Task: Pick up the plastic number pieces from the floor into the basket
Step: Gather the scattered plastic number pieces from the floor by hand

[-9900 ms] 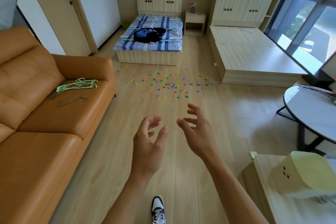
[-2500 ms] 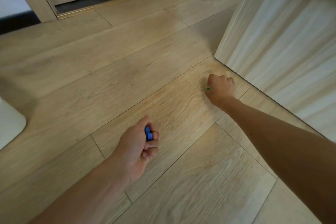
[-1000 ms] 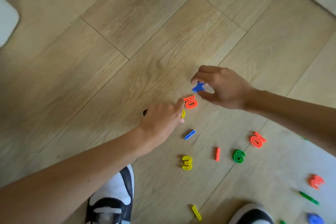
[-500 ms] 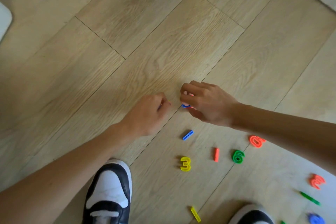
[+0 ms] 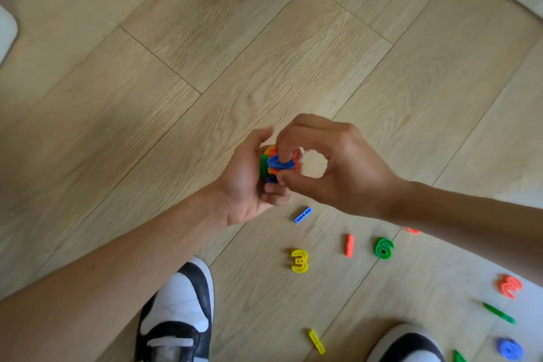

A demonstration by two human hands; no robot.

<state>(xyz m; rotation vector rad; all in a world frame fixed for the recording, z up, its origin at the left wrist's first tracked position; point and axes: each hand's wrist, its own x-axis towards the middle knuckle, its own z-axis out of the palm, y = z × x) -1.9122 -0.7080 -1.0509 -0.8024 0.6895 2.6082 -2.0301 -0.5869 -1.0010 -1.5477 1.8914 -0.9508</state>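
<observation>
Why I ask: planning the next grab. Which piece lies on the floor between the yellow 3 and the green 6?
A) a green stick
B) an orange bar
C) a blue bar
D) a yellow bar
B: the orange bar lies between the yellow 3 and the green 6, apart from both.

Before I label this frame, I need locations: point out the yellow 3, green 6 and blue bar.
yellow 3 [image 5: 299,261]: head view, the digit's middle stroke.
green 6 [image 5: 383,250]: head view, its loop.
blue bar [image 5: 303,214]: head view, the bar's middle.
</observation>
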